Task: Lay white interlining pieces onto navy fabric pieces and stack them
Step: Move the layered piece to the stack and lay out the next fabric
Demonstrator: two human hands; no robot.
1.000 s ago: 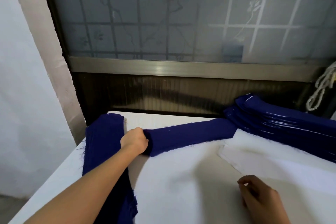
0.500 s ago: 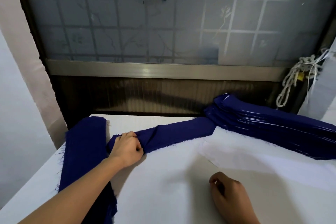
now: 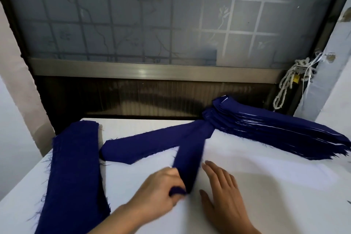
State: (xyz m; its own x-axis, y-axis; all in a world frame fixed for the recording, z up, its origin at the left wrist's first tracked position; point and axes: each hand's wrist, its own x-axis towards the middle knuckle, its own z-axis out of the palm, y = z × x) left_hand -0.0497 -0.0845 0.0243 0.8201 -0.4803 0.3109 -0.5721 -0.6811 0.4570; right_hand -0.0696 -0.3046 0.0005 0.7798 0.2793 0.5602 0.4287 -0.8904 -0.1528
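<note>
My left hand (image 3: 158, 192) grips the near end of a long navy fabric strip (image 3: 190, 157) that runs up toward the far right. A second navy strip (image 3: 152, 145) lies flat across the table behind it. My right hand (image 3: 223, 195) rests open and flat on the white interlining (image 3: 266, 176), just right of the held strip. A tall stack of navy pieces with white layers between them (image 3: 275, 129) sits at the far right. A pile of plain navy strips (image 3: 74, 167) lies along the left edge.
The white table (image 3: 133, 123) ends at a dark gap below a frosted window (image 3: 171, 24). A white wall stands on the left. A knotted white cord (image 3: 292, 80) hangs at the right by a wall corner.
My left hand has pulled one navy strip's end toward me, from the far left to the middle. My right hand has uncurled and lies flat beside it.
</note>
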